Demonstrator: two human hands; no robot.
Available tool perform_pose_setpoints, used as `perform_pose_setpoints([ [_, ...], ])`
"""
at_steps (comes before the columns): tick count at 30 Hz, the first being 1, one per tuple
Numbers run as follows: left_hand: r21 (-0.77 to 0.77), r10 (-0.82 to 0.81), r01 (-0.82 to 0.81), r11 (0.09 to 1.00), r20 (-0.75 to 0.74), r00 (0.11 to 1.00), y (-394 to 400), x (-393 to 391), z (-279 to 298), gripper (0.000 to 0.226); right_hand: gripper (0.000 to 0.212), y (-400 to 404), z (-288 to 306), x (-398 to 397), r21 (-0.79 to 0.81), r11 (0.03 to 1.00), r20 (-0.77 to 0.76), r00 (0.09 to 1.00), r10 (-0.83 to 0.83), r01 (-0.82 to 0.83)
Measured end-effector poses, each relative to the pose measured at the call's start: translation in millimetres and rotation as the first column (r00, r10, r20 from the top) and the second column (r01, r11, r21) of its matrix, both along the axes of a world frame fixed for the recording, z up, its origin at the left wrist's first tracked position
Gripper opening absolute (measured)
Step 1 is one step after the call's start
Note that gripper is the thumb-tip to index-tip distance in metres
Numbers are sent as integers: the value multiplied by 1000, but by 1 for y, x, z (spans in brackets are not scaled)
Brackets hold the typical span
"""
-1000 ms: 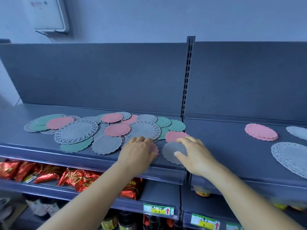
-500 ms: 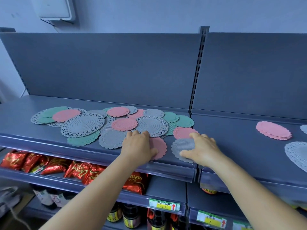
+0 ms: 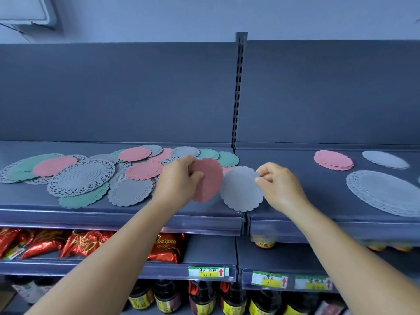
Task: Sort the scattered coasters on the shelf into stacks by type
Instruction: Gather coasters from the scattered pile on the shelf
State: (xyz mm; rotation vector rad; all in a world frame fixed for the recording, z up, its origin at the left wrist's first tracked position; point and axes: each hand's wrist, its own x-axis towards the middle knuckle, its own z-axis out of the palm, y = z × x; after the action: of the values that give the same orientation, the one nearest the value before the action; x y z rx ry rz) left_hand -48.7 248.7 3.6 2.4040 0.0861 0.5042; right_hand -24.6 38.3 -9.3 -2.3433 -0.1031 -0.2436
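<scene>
My left hand (image 3: pixel 176 184) grips a pink scalloped coaster (image 3: pixel 210 180), lifted and tilted above the shelf. My right hand (image 3: pixel 280 186) pinches the right edge of a small grey scalloped coaster (image 3: pixel 242 189), also raised. Behind them a scattered pile of pink, green and grey coasters (image 3: pixel 136 170) covers the left shelf section, with a large grey lace doily (image 3: pixel 81 178) on top. On the right section lie a stack of pink coasters (image 3: pixel 333 160), a small grey coaster (image 3: pixel 385 159) and a large grey lace doily (image 3: pixel 384 192).
The grey shelf (image 3: pixel 306 178) has a slotted upright post (image 3: pixel 237 92) between its two sections. Below, red snack bags (image 3: pixel 86 243) and dark bottles (image 3: pixel 202 298) fill the lower shelves, with price tags (image 3: pixel 209 271) on the rails.
Both hands were pressing on flat coasters at the shelf's front; now each has lifted one off the shelf, pink in the left and grey in the right.
</scene>
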Motion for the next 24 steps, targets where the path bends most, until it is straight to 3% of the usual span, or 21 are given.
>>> perform_pose_setpoints([
  [8, -115, -148, 147, 982, -1, 989, -61, 15, -1, 12, 13, -59, 3, -13, 41, 992, 45, 991, -123, 121],
  [14, -55, -264, 263, 963, -23, 964, -132, 35, 0, 5, 17, -129, 2, -9, 53, 976, 62, 975, -212, 209],
  [24, -127, -350, 337, 933, -88, 933, -272, 91, 2, 22, 14, -273, 4, 33, 99, 961, 32, 964, -263, 259],
])
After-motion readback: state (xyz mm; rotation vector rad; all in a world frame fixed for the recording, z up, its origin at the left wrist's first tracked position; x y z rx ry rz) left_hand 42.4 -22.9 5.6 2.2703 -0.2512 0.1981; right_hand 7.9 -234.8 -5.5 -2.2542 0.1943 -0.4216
